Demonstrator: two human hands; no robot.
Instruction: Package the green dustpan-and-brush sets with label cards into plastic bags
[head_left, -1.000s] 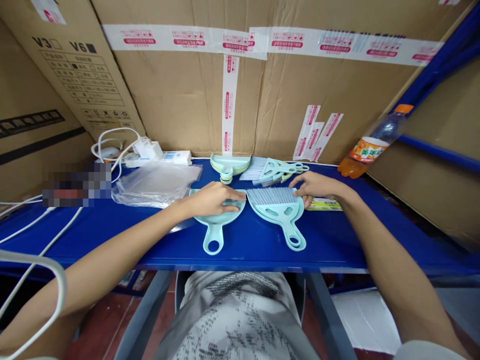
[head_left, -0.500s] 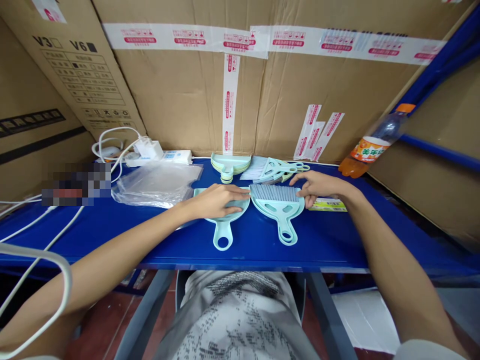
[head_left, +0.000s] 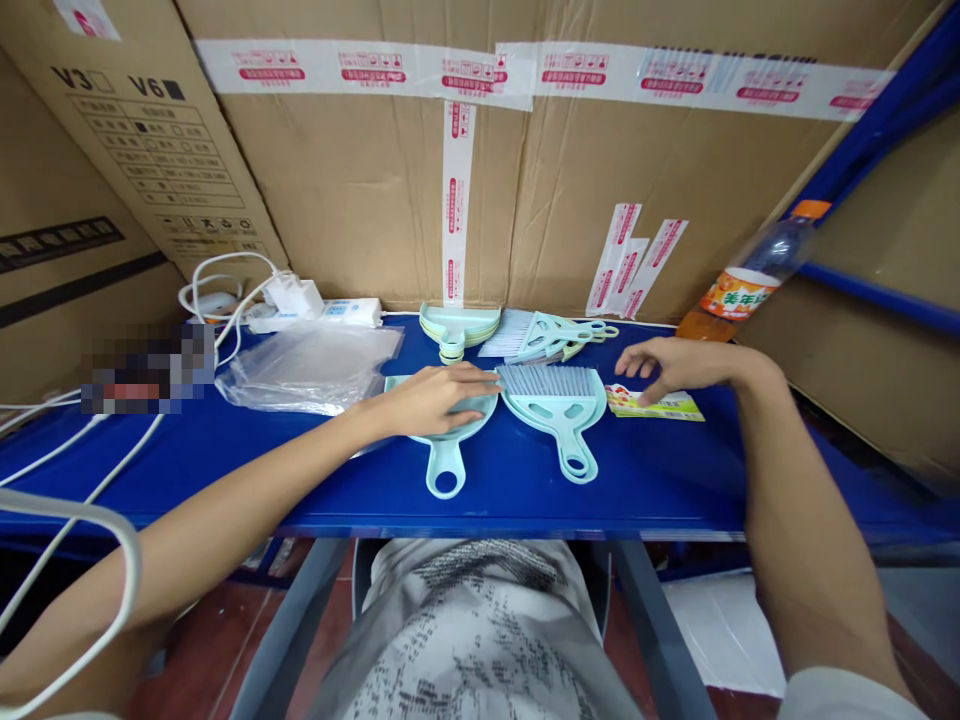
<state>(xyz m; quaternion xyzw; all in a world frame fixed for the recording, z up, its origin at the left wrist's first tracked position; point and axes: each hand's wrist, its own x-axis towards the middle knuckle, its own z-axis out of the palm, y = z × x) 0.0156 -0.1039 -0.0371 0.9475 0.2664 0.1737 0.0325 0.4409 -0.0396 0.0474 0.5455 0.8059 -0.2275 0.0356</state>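
One brush [head_left: 547, 408] on dustpan [head_left: 600, 398], carton [head_left: 217, 170] reading "V6"

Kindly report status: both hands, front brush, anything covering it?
Left hand open over left dustpan. Right hand open at cards. Front brush on right dustpan, nothing covering it.

This looks like a workshop or storeroom: taped cardboard [head_left: 337, 200] walls off the far side, a blue frame [head_left: 885, 120] rises at right, and on the blue table [head_left: 660, 485] clear plastic bags [head_left: 307, 370] lie left of several matching dustpans [head_left: 445, 455], with printed cards [head_left: 667, 407] farther right.
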